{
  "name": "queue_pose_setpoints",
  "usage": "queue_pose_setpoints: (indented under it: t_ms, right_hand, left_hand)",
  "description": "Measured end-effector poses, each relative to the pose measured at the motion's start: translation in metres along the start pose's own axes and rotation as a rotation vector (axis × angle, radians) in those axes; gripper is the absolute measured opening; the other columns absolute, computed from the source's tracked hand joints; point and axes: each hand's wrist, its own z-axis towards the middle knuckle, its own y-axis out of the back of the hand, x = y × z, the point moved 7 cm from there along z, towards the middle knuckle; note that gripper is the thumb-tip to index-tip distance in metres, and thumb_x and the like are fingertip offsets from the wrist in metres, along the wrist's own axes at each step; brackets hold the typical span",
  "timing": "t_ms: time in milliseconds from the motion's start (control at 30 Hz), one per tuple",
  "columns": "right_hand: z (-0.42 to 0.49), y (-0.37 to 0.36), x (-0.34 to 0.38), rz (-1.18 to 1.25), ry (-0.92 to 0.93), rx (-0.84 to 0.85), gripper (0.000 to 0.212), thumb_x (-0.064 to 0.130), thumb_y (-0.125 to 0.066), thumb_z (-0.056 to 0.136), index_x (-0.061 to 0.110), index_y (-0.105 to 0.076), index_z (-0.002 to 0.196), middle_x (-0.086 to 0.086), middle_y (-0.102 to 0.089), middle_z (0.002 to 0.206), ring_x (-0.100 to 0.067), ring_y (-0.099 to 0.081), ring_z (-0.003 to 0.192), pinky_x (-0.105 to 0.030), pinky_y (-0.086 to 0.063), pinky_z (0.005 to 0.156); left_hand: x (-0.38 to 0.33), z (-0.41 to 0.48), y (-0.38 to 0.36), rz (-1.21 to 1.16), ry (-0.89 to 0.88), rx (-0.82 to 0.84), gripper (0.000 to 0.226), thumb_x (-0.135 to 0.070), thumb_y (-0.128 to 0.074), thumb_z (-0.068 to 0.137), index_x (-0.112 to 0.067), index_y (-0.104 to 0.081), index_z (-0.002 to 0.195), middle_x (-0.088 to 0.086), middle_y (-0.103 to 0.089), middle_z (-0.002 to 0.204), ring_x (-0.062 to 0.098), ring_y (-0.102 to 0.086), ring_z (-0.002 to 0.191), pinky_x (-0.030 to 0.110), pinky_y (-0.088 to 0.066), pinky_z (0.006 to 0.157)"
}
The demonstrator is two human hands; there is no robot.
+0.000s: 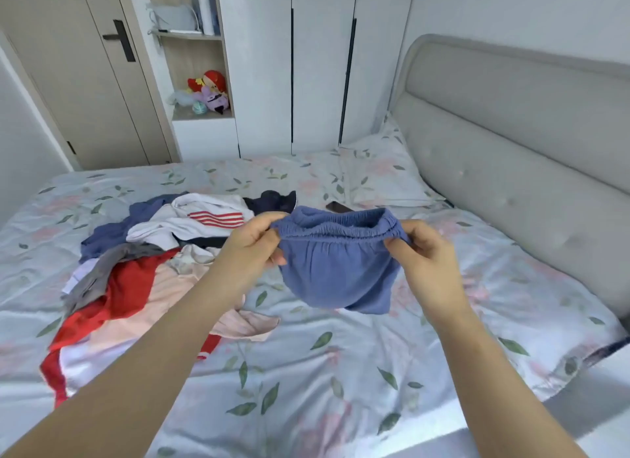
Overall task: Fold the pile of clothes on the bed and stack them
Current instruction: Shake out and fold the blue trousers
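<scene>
Blue shorts (337,273) hang in the air over the bed (341,382), just right of the clothes pile (146,253). Left hand (255,242) pinches one end of the waistband and right hand (426,249) the other, both w/ thumb & fingers curled on the fabric. Risks, as I judge them: legs hang bunched & uneven, so laid down w/o a shake the fold prob. comes out lopsided; the elastic band is gathered & springy, so it may slip a light pinch; a dark phone (337,206) lies on the sheet behind the shorts and could get buried under a stack. No folded stack in view. Materials: shorts are soft matte knit, ruched at the waist, limp below. Pile is mixed, i.e. shiny red & white piece, pale pink, grey, navy, all crumpled. Sheet is smooth, floral print, lightly wrinkled.
</scene>
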Motion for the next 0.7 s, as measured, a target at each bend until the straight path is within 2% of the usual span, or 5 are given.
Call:
queue_pose_setpoints:
  t_ms: [133, 233, 300, 500, 700]
  right_hand:
    - [-0.046, -0.015, -0.052, -0.035, -0.197, 0.079, 0.022, -0.001, -0.058, 0.083, 0.017, -0.064, 0.071, 0.014, -0.063, 0.066, -0.010, -0.056, 0.070, -0.029, -0.046, 0.071]
    - [-0.065, -0.023, -0.096, -0.110, -0.357, 0.129, 0.019, -0.002, -0.056, 0.083, 0.011, -0.064, 0.073, 0.005, -0.064, 0.074, -0.017, -0.058, 0.077, -0.038, -0.048, 0.078]
    - [-0.072, -0.026, -0.122, -0.133, -0.448, 0.147, 0.016, 0.000, -0.057, 0.083, 0.009, -0.064, 0.073, 0.000, -0.063, 0.074, -0.020, -0.057, 0.077, -0.040, -0.048, 0.078]
    - [-0.054, -0.032, -0.189, -0.240, -0.607, 0.193, 0.009, 0.008, -0.057, 0.083, 0.003, -0.062, 0.078, -0.001, -0.059, 0.069, -0.020, -0.050, 0.069, -0.032, -0.043, 0.068]
    - [0.028, -0.052, -0.272, -0.352, -0.670, 0.281, 0.020, 0.014, -0.053, 0.086, -0.005, -0.053, 0.081, -0.008, -0.047, 0.070, -0.018, -0.037, 0.065, -0.030, -0.031, 0.060]
  left_hand:
    - [0.056, -0.036, -0.005, 0.050, 0.131, 0.054, 0.035, 0.004, -0.037, 0.096, -0.022, -0.061, 0.092, -0.010, -0.052, 0.049, 0.000, -0.043, 0.040, 0.011, -0.036, 0.044]
    - [0.103, -0.047, -0.013, 0.086, 0.255, 0.100, 0.037, 0.002, -0.039, 0.096, -0.027, -0.062, 0.091, -0.001, -0.049, 0.054, 0.001, -0.042, 0.041, 0.019, -0.039, 0.051]
    - [0.128, -0.047, -0.017, 0.152, 0.300, 0.127, 0.038, 0.002, -0.039, 0.095, -0.029, -0.061, 0.093, -0.005, -0.050, 0.049, 0.002, -0.045, 0.041, 0.019, -0.037, 0.049]
    - [0.184, -0.012, -0.035, 0.242, 0.426, 0.128, 0.030, 0.000, -0.040, 0.093, -0.020, -0.060, 0.101, 0.004, -0.056, 0.064, 0.000, -0.051, 0.042, 0.013, -0.037, 0.044]
    - [0.257, 0.072, -0.063, 0.237, 0.598, 0.058, 0.026, -0.005, -0.040, 0.094, -0.017, -0.062, 0.100, 0.001, -0.052, 0.063, 0.001, -0.051, 0.041, 0.024, -0.034, 0.052]
